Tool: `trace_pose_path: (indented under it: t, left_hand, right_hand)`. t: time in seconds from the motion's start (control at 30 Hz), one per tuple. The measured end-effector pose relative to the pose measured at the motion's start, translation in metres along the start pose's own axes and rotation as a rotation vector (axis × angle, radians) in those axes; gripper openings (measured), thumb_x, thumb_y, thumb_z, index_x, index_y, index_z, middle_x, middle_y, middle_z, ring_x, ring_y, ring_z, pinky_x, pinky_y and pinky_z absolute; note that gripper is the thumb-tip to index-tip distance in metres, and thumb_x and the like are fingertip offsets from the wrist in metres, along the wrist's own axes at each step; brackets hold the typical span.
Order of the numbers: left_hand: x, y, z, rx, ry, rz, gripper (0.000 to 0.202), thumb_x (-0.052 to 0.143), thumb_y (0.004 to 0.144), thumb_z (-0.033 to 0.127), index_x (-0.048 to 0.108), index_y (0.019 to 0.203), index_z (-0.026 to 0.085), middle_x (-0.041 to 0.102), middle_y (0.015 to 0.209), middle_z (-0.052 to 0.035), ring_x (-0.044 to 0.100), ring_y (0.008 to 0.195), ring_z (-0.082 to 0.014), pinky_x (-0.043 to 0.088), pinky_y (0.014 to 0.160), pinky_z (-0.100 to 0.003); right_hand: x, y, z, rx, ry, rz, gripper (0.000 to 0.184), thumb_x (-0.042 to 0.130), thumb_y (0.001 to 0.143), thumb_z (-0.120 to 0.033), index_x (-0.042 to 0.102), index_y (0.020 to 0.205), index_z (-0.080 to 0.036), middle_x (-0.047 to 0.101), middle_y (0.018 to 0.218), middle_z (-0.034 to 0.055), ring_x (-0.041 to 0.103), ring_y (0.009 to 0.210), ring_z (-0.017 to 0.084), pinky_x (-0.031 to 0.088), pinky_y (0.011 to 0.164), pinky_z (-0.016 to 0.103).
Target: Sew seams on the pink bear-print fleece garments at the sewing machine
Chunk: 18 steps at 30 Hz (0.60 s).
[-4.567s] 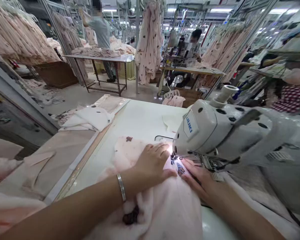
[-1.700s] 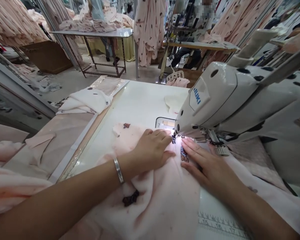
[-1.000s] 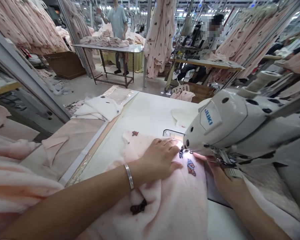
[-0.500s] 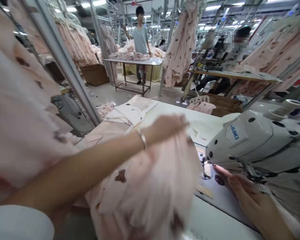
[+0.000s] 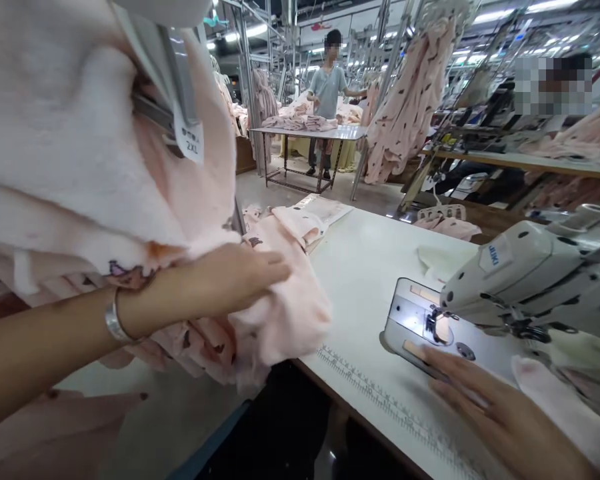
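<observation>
Two hands work well apart. The left hand (image 5: 230, 280) is clamped on a bunched pink garment (image 5: 290, 313), which is held at the left edge of the table (image 5: 365, 267) and hangs over it. A silver bangle (image 5: 114, 323) sits on the left wrist. The right hand (image 5: 485, 407) lies flat and empty on the table, fingers spread, just in front of the needle plate (image 5: 415, 320). The sewing machine (image 5: 520, 273) carries the brand JUKI in blue on its head. A ruler scale (image 5: 380, 393) runs along the table's near edge; its numbers are too blurred to read. Above the left hand, a white tag (image 5: 190, 141) marked 2XL hangs among stacked pink cloth (image 5: 55, 153). A co-worker (image 5: 327, 87) stands at a far bench (image 5: 325, 132).
</observation>
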<state>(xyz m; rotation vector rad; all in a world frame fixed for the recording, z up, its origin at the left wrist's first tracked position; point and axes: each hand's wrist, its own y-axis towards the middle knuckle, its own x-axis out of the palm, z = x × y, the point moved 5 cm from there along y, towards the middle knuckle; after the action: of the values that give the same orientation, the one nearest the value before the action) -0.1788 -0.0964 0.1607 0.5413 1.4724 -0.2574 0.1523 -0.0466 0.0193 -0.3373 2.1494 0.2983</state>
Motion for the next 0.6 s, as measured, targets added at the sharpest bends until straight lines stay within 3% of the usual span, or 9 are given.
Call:
trace_pose_path:
  t: [0.03,0.13,0.2,0.27,0.33,0.4,0.47,0.53,0.6]
  left_hand:
    - [-0.020,0.016,0.015,0.062,-0.072,0.064,0.016,0.045,0.082,0.011,0.058,0.089,0.018,0.060,0.082,-0.0010,0.059,0.071,-0.0144,0.045,0.063,-0.026]
    - [-0.089,0.069,0.041,0.076,-0.364,0.507,0.018,0.039,0.087,0.008,0.055,0.094,0.013,0.057,0.081,0.0022,0.059,0.077,-0.0108,0.044,0.068,-0.024]
    - [-0.120,0.094,0.031,0.013,-0.455,0.768,0.017,0.039,0.087,0.005,0.054,0.088,0.013,0.056,0.081,0.0035,0.059,0.081,-0.0100,0.044,0.072,-0.025]
    - [-0.131,0.102,-0.006,-0.092,-0.355,0.931,0.012,0.042,0.089,0.010,0.054,0.087,0.015,0.057,0.084,0.0033,0.058,0.089,-0.0126,0.043,0.076,-0.028]
    - [-0.123,0.092,-0.062,-0.260,-0.050,0.962,0.023,0.038,0.093,0.029,0.056,0.090,0.015,0.053,0.083,0.0022,0.058,0.096,-0.0193,0.041,0.081,-0.035]
    - [-0.089,0.080,-0.123,-0.318,0.180,0.659,0.030,0.039,0.093,0.045,0.056,0.102,0.022,0.057,0.092,0.0012,0.057,0.102,-0.0244,0.042,0.089,-0.039]
    - [-0.049,0.060,-0.174,-0.329,0.255,0.504,0.041,0.035,0.092,0.050,0.059,0.097,0.017,0.058,0.089,-0.0010,0.056,0.106,-0.0253,0.038,0.095,-0.042]
    - [-0.012,0.047,-0.197,-0.305,0.262,0.457,0.048,0.030,0.093,0.050,0.061,0.094,0.013,0.059,0.093,-0.0035,0.049,0.115,-0.0302,0.028,0.101,-0.054]
    - [0.020,0.048,-0.183,-0.260,0.260,0.448,0.048,0.025,0.095,0.044,0.062,0.099,0.013,0.060,0.106,-0.0057,0.040,0.125,-0.0325,0.013,0.106,-0.060]
  right_hand:
    - [0.018,-0.006,-0.025,0.013,0.118,-0.092,0.050,0.054,0.077,-0.061,0.065,0.115,-0.032,0.060,0.126,0.0030,0.056,0.117,0.029,0.046,0.097,0.048]
    - [0.066,-0.018,-0.114,-0.117,0.584,-0.213,0.058,0.065,0.078,-0.046,0.052,0.130,-0.025,0.055,0.133,0.0078,0.050,0.124,0.028,0.043,0.101,0.043]
    - [0.084,-0.022,-0.150,-0.130,0.763,-0.269,0.046,0.064,0.079,-0.039,0.056,0.122,-0.022,0.062,0.122,0.0077,0.058,0.113,0.026,0.048,0.095,0.039]
    - [0.080,-0.025,-0.152,-0.074,0.784,-0.245,0.048,0.060,0.081,-0.032,0.049,0.126,-0.021,0.060,0.124,0.0084,0.057,0.113,0.025,0.046,0.097,0.039]
    - [0.056,-0.032,-0.124,0.006,0.717,-0.216,0.059,0.058,0.081,-0.031,0.037,0.136,-0.022,0.050,0.135,0.0096,0.048,0.124,0.024,0.039,0.104,0.040]
    - [0.024,-0.044,-0.081,0.084,0.573,-0.201,0.063,0.057,0.082,-0.036,0.032,0.139,-0.024,0.044,0.140,0.0093,0.041,0.130,0.024,0.033,0.108,0.038]
    - [-0.001,-0.057,-0.036,0.230,0.367,-0.230,0.066,0.056,0.082,-0.041,0.030,0.141,-0.025,0.053,0.129,0.0083,0.050,0.121,0.025,0.042,0.100,0.038]
    - [-0.015,-0.066,-0.005,0.371,0.194,-0.248,0.056,0.054,0.081,-0.044,0.042,0.133,-0.026,0.063,0.108,0.0053,0.060,0.103,0.026,0.049,0.087,0.036]
    - [-0.017,-0.066,0.006,0.430,0.115,-0.239,0.036,0.051,0.081,-0.045,0.059,0.110,-0.026,0.066,0.092,0.0029,0.063,0.090,0.024,0.050,0.078,0.032]
